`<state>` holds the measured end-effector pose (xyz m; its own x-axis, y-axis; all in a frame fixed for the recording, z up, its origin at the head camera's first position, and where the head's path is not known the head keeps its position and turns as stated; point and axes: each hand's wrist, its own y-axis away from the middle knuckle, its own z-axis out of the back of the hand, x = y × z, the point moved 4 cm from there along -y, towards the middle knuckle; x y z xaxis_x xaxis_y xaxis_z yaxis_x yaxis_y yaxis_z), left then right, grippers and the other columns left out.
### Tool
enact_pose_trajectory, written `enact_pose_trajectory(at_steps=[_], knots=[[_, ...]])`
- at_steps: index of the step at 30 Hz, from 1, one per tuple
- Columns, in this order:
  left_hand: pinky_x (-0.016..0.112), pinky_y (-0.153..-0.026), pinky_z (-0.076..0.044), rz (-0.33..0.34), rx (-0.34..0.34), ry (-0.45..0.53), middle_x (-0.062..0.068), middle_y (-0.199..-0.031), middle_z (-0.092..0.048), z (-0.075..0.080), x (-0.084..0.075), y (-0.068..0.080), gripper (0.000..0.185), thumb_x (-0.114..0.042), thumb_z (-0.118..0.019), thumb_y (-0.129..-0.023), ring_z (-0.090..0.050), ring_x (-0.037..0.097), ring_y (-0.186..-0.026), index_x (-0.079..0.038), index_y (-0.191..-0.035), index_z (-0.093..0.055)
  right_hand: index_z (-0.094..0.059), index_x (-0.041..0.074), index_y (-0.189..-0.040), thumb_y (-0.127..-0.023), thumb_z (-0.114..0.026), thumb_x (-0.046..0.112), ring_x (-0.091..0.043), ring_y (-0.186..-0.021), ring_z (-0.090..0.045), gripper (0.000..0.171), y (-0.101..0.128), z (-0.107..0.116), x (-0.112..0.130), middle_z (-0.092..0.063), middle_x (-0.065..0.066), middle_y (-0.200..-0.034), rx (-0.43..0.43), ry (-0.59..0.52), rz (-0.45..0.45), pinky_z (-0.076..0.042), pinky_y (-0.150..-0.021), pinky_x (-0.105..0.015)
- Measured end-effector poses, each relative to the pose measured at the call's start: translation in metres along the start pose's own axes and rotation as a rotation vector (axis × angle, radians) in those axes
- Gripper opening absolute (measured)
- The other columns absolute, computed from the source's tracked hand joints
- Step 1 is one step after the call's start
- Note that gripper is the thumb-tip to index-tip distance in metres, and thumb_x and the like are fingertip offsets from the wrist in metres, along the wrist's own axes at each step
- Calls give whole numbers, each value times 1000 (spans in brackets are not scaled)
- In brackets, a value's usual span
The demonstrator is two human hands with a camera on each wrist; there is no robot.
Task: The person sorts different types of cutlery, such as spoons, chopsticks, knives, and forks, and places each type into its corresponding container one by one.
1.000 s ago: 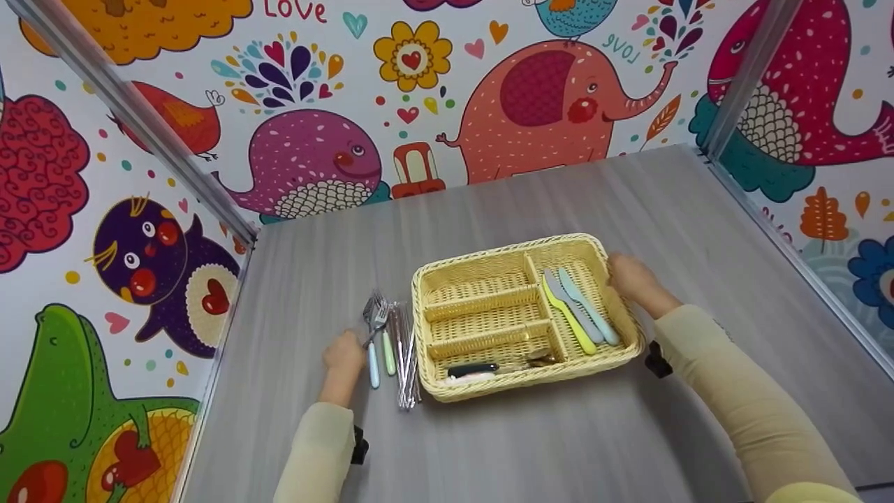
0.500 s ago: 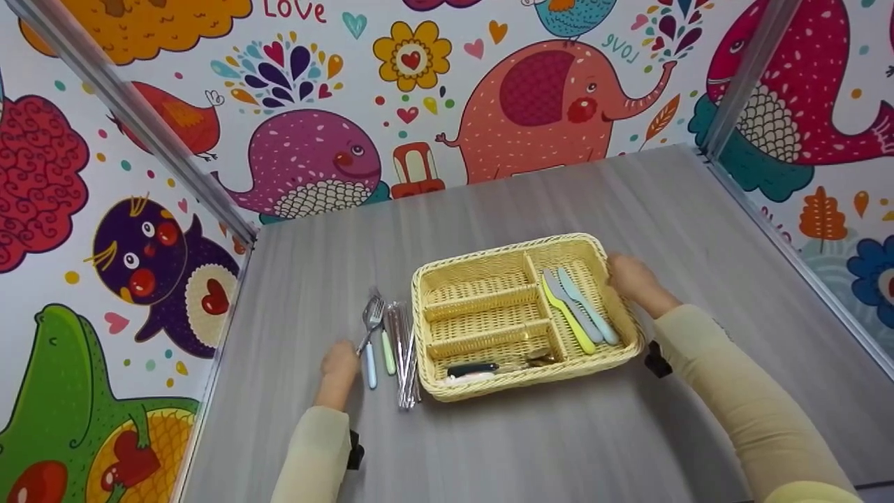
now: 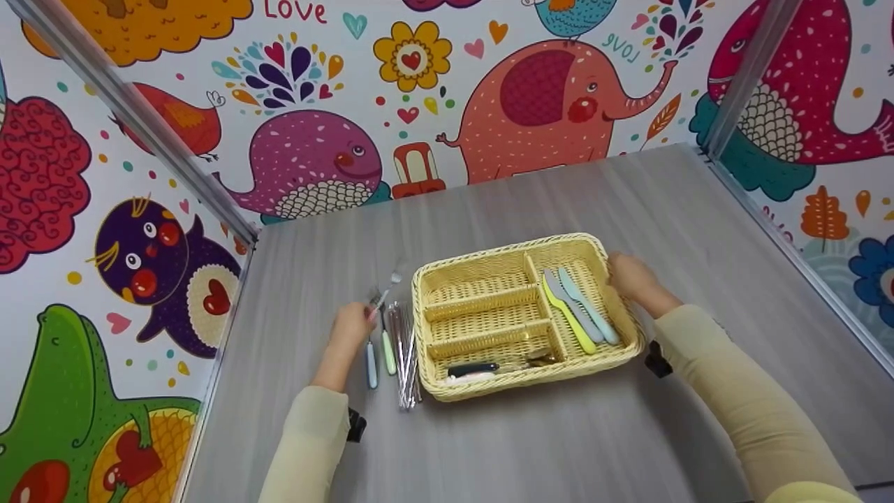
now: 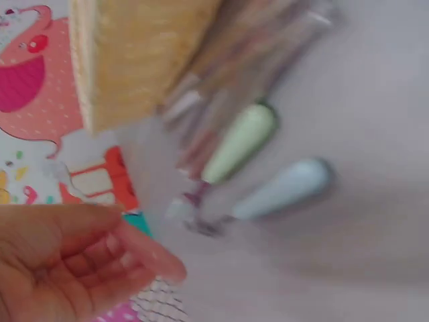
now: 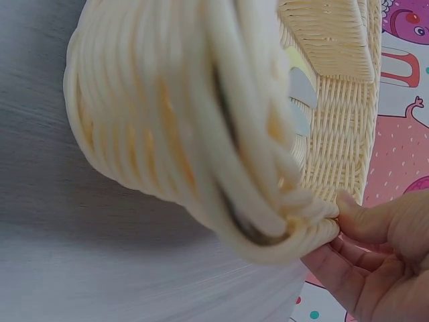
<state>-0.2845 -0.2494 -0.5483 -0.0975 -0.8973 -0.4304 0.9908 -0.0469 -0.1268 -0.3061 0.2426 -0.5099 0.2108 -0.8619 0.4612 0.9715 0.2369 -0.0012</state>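
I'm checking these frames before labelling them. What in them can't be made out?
- Left hand: in the head view the fork it lifts is a blurred streak, so the grip is unclear; the left wrist view is motion-blurred.
- Dark and white pieces in the tray's near slot: half hidden by its wall, kind unclear.
- Clear bundle beside the tray: contents too small to tell.
- Right hand: cut off by the right wrist view's edge.

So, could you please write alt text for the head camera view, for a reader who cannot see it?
A person's left hand lifts a fork from cutlery lying on a grey table, while the right hand grips the rim of a yellow wicker cutlery tray. Three pastel knives lie in the tray's right compartment; cartoon-animal walls surround the table.
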Motion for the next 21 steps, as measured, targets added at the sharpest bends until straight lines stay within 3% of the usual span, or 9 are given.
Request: enact_pose_trajectory(at_steps=[1,3,5,8,11,14,17,21], knots=[[33,-51,-43,-39,11,35,8,-65,-59,2,-12,-3,29,-29,-57,-89,-53,22,-58,-7,-72,-63,-51,-5,-81,-76,-55,-5,-29,-61,-46,7,2,2,4,-51,-17,-68,2,0,-3,-40,-56,-45],[34,-55,-45,-87,65,88,8,-67,-59,13,-52,-3,19,-17,-58,-87,-53,22,-61,-4,-74,-63,-50,-6,-81,-75,-55,-5,-29,-61,-46,7,4,5,8,-51,-17,-68,-1,10,-3,-40,-56,-46],[35,-61,-49,-132,132,76,12,-74,-64,30,-102,3,14,-9,-57,-87,-59,25,-68,1,-80,-64,-50,-7,-82,-75,-55,-5,-30,-62,-46,8,6,6,11,-51,-17,-68,3,24,-7,-40,-57,-46],[32,-62,-51,-234,177,24,14,-75,-66,29,-147,7,14,-8,-58,-87,-62,25,-69,2,-79,-64,-50,-8,-83,-75,-55,-5,-31,-63,-48,10,6,6,11,-51,-19,-69,0,32,-6,-41,-58,-47],[32,-62,-51,-291,237,-72,12,-76,-67,17,-175,8,16,-9,-58,-88,-62,23,-68,0,-78,-66,-50,-8,-83,-74,-56,-6,-32,-64,-49,10,6,6,12,-52,-19,-70,-13,28,-3,-42,-59,-48],[35,-64,-51,-272,301,-200,9,-77,-67,-10,-183,0,16,-12,-60,-88,-62,24,-70,-2,-78,-68,-51,-8,-82,-73,-56,-7,-34,-64,-51,10,6,6,12,-53,-20,-70,-24,29,6,-42,-59,-49],[35,-57,-50,-319,298,-341,5,-71,-65,-87,-147,-31,18,-18,-63,-85,-60,22,-64,-9,-70,-67,-50,-8,-82,-74,-55,-7,-34,-65,-51,9,6,5,13,-53,-21,-71,-15,39,-2,-42,-60,-49],[35,-46,-44,-410,301,-526,0,-65,-60,-233,-66,-94,21,-28,-65,-82,-55,19,-57,-19,-63,-60,-48,-7,-83,-77,-53,-8,-31,-64,-49,8,6,5,14,-52,-20,-71,6,58,-20,-41,-59,-45]])
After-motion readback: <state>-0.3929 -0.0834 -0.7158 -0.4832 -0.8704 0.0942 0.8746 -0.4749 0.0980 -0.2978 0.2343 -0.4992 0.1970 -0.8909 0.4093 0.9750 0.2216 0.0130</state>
